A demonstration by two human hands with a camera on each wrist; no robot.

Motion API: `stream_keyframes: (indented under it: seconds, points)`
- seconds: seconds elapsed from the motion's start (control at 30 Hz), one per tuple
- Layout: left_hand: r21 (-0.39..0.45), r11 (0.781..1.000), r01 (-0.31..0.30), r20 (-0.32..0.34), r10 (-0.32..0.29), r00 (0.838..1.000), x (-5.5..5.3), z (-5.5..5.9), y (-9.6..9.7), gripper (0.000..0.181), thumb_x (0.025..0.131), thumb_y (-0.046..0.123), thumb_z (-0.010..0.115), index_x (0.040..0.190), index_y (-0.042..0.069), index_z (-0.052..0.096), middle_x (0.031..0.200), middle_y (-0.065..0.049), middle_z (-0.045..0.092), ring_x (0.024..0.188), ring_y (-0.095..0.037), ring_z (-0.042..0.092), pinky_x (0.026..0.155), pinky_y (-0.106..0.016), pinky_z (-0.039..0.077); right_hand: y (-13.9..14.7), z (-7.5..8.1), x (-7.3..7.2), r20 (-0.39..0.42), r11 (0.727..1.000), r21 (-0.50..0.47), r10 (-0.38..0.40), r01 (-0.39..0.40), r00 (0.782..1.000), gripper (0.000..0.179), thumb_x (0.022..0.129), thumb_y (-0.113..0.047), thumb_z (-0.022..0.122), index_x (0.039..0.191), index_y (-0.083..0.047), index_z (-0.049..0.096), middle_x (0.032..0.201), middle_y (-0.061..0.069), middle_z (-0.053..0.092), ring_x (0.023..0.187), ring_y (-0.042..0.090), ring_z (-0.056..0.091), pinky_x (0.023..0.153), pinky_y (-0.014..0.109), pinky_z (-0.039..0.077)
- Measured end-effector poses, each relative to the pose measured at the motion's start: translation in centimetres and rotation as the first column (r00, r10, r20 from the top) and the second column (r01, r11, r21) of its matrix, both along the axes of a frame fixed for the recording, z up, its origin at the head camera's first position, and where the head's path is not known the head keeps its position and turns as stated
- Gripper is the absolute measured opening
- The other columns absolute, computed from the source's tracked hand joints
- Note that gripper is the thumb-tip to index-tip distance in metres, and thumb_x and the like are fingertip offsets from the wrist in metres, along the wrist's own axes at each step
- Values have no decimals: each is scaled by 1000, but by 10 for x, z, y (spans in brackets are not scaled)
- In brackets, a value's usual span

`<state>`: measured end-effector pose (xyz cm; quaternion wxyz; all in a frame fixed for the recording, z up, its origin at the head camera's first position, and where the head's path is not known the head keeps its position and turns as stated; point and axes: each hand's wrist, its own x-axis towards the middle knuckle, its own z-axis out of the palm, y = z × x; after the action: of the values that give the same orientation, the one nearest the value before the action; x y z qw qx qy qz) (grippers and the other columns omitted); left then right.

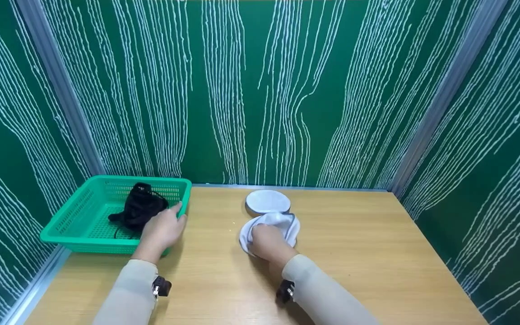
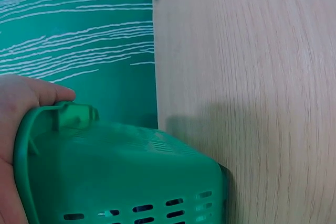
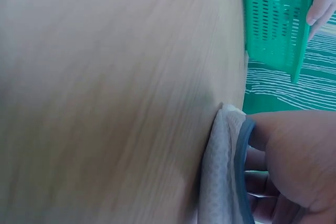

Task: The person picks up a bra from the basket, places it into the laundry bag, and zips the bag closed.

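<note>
My left hand [image 1: 163, 230] grips the right rim of a green plastic basket [image 1: 115, 242]; in the left wrist view its fingers lie over the basket's edge. A bundled black cloth item [image 1: 141, 206] with thin cords lies inside the basket. My right hand [image 1: 269, 243] holds a soft white mesh, pouch-like piece [image 1: 282, 220] with grey-blue edging, its fingers partly hidden inside. In the right wrist view that piece [image 3: 218, 174] rests on the table, its rim against the hand. Just behind it, touching or nearly so, sits an oval white piece [image 1: 267, 201] with similar edging.
The wooden table [image 1: 368, 262] carries these things. Green panels [image 1: 260, 90] with white wavy lines stand behind it and at both sides, joined by grey metal posts [image 1: 438, 97]. The basket stands in the back left corner, close to the panels.
</note>
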<state>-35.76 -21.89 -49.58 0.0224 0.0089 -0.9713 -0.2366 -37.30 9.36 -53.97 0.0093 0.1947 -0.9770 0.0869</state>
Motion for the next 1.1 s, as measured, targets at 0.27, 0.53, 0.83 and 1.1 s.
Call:
stream_keyframes:
  seconds: [0.27, 0.53, 0.83, 1.1]
  points:
    - [8, 1000, -11, 16, 11, 1000, -1, 1, 1, 61, 120, 37, 48, 176, 14, 42, 173, -24, 51, 152, -53, 57, 124, -71, 48, -2, 0, -3, 41, 999, -40, -15, 16, 999, 22, 104, -22, 79, 87, -11, 72, 78, 1, 63, 70, 20, 57, 69, 36, 53]
    - [20, 1000, -13, 24, 13, 1000, -3, 1, -1, 62, 120, 39, 47, 177, 16, 40, 174, -24, 50, 152, -53, 57, 124, -72, 47, -5, 1, -5, 110, 997, -66, -40, 48, 993, 18, 104, -18, 74, 88, -12, 71, 80, 2, 65, 73, 21, 60, 70, 35, 53]
    - [40, 999, -10, 36, 9, 999, -3, 2, -5, 64, 120, 46, 48, 175, 13, 43, 173, -25, 52, 157, -52, 52, 127, -73, 44, -8, 0, 2, 80, 999, -29, -16, 19, 997, 26, 106, -26, 76, 85, -12, 69, 76, 1, 63, 69, 21, 58, 67, 36, 53]
    - [-43, 994, -96, -88, 92, 992, -15, 9, -28, 64, 117, 45, 57, 167, 5, 53, 164, -34, 53, 151, -59, 48, 116, -78, 49, -5, 9, 1, -38, 999, -29, 37, -38, 999, 44, 108, -36, 76, 71, -16, 64, 68, -1, 59, 65, 19, 55, 64, 41, 55]
